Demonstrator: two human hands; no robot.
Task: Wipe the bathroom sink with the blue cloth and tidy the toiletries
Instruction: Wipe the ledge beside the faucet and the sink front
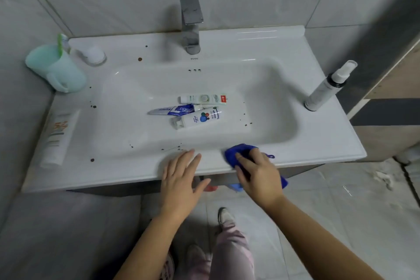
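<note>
Right hand (pixel 259 175) clutches one blue cloth (pixel 238 151) on the sink (pixel 113 173) front rim; left hand (pixel 181 177) beside it, fingers spread. Three tubes (pixel 197 118) lie mid-basin, open porcelain around them.

The sink (pixel 295 52) is white, flecked with brown spots. The cloth (pixel 236 151) is deep blue. The cup (pixel 56 68) is mint green, its toothbrush (pixel 60 44) brighter green. The tap (pixel 191 18) is silver. The bottle (pixel 322 91) is pale grey, black-collared.
</note>
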